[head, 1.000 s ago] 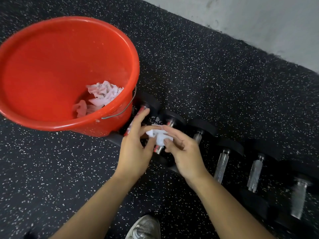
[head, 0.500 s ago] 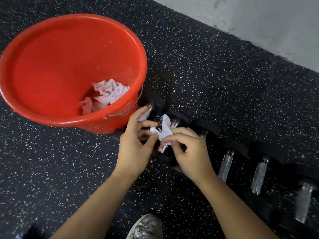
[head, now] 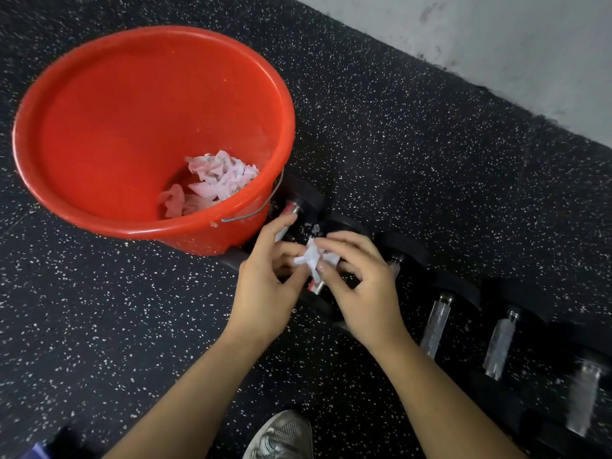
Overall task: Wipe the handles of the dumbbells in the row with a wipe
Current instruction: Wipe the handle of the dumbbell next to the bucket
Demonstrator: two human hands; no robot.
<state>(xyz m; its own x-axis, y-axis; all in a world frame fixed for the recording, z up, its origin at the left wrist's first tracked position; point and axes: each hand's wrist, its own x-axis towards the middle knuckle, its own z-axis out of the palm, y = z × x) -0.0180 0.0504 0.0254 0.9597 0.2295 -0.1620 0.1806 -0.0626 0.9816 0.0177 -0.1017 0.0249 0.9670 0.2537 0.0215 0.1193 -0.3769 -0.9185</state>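
A small crumpled white wipe (head: 313, 258) is pinched between the fingertips of my left hand (head: 266, 286) and my right hand (head: 362, 286). Both hands hover just above the second dumbbell from the left, whose handle (head: 316, 286) shows a little below the wipe. A row of black dumbbells (head: 437, 321) with silver handles runs from the bucket down to the lower right. The leftmost dumbbell (head: 294, 205) is partly hidden by the bucket and my left hand.
A red bucket (head: 99, 127) with several used crumpled wipes (head: 212, 183) in it stands at the row's left end. The floor (head: 414, 144) is black speckled rubber. A grey wall (head: 496, 44) runs along the top right. My grey shoe (head: 284, 435) shows at the bottom.
My hands stay together over the second dumbbell while my fingers work the wipe, which is now more bunched up. The camera has shifted slightly.
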